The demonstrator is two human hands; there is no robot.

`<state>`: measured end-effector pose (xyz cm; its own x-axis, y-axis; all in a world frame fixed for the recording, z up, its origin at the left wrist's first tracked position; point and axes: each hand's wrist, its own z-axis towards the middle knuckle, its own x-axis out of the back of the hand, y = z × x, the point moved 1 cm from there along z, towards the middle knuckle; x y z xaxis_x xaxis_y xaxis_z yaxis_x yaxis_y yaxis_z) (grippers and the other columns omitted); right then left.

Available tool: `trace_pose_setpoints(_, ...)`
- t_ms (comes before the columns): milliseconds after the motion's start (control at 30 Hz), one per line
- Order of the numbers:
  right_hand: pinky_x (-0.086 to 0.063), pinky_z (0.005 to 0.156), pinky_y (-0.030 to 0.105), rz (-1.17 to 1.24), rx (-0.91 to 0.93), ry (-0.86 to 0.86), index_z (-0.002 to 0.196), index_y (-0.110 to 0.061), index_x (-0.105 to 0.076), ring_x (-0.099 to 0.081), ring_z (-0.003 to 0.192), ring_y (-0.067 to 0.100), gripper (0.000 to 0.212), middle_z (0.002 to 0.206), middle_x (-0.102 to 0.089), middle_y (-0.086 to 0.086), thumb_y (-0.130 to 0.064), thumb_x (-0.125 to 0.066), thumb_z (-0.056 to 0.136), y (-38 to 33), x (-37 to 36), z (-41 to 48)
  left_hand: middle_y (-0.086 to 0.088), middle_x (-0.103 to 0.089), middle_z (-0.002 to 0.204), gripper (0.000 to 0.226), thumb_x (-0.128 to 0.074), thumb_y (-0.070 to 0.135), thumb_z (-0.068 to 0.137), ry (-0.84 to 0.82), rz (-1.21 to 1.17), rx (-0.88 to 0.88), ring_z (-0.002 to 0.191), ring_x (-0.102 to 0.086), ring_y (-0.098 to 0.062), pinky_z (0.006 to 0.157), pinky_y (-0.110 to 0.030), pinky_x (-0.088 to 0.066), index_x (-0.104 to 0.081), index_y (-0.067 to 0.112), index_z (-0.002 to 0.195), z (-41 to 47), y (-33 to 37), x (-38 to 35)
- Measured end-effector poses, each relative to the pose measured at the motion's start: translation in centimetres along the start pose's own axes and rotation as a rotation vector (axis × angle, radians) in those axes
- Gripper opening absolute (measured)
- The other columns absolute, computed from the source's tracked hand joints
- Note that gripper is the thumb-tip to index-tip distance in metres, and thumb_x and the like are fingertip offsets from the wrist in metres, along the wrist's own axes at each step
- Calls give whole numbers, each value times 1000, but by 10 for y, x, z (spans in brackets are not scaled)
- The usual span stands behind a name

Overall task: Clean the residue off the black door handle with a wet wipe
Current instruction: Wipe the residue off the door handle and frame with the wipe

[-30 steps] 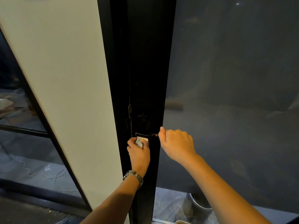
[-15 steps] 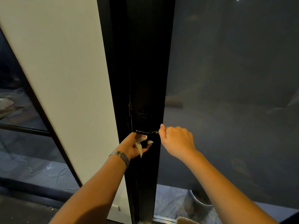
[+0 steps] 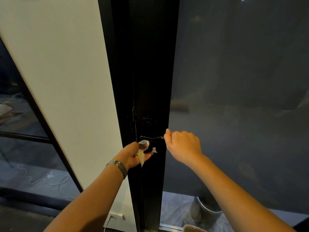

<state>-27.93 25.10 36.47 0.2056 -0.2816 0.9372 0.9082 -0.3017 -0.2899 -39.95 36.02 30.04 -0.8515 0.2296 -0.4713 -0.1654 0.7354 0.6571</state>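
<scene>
Barely moved, left hand (image 3: 133, 154) pinches wet wipe (image 3: 142, 154); right hand (image 3: 182, 145) grips handle (image 3: 151, 138).

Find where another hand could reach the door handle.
Free: the handle top between the wipe and right hand, and the door frame above. Crowded: underneath, where the left hand presses the wipe, and the right end.

Surroundings: 7 non-task items showing

A white wall panel (image 3: 63, 77) is standing left of the black door frame (image 3: 150, 64); dark glass (image 3: 242, 81) is filling the right side. A metal bucket (image 3: 209, 210) is sitting low behind the glass. A thin white cord (image 3: 50, 180) is lying looped on the floor at left. A wall socket (image 3: 115, 216) is showing at the panel's base, with a wristwatch (image 3: 119, 166) in the foreground.
</scene>
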Motion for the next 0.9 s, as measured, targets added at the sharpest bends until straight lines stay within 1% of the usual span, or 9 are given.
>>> trace_pose_setpoints(100,-22,44,28,5,-3,0,52,-13,-34,-32,46,16,57,51,-38,1,-35,-21,102,0,1,1,-22,-57,102,12,-47,1,91,50,115,-64,83,-61,-33,75,-38,-53,-56,-1,100,-10,-1,-7)
trace_pose_setpoints(133,-22,44,28,4,0,2,52,-13,-34,-32,46,16,57,50,-38,1,-35,-20,102,-1,0,1,-20,-57,95,8,-49,2,91,82,162,-117,82,-62,-32,76,-35,-53,-56,0,95,-10,-3,-9)
trace_pose_setpoints(167,-22,44,27,2,3,3,52,-13,-34,-32,46,16,57,50,-38,1,-35,-20,102,-1,0,2,-18,-58,92,5,-52,2,89,122,242,-194,82,-64,-30,69,-29,-55,-57,1,91,-10,-4,-9)
trace_pose_setpoints(233,-23,44,27,1,8,5,52,-13,-35,-33,46,16,57,50,-38,1,-35,-20,102,0,-1,1,-12,-60,82,11,-56,3,88,245,581,-397,66,-65,-22,59,-28,-58,-59,7,78,-8,-4,-6)
trace_pose_setpoints(267,-23,44,28,2,8,5,52,-13,-35,-33,46,16,57,51,-39,1,-35,-20,102,0,-1,1,-9,-59,77,14,-54,3,87,311,802,-478,60,-61,-19,63,-31,-57,-59,8,74,-7,-3,-4)
trace_pose_setpoints(367,-24,46,29,10,0,4,52,-13,-36,-33,47,16,57,52,-39,1,-35,-20,102,0,-1,2,-12,-60,84,14,-49,2,88,382,1140,-653,69,-54,-18,66,-27,-45,-62,0,88,-10,-6,-9)
trace_pose_setpoints(533,-30,53,30,17,-7,12,53,-14,-37,-41,54,21,56,53,-39,0,-35,-19,102,-1,-1,2,-20,-62,105,23,-46,10,93,347,1374,-776,94,-61,-31,86,-36,-51,-60,-4,105,-20,-18,-21)
trace_pose_setpoints(700,-32,59,30,33,-11,15,53,-15,-34,-42,59,24,55,53,-37,0,-35,-19,102,-2,0,1,-20,-64,101,25,-48,13,92,315,1488,-869,91,-61,-29,83,-32,-50,-62,-4,103,-20,-16,-22)
trace_pose_setpoints(900,-24,47,28,30,-4,-2,51,-13,-32,-31,47,16,57,51,-36,1,-35,-20,102,-1,0,0,-17,-64,103,21,-51,9,90,205,1466,-928,87,-61,-25,81,-25,-48,-62,0,106,-15,-10,-9)
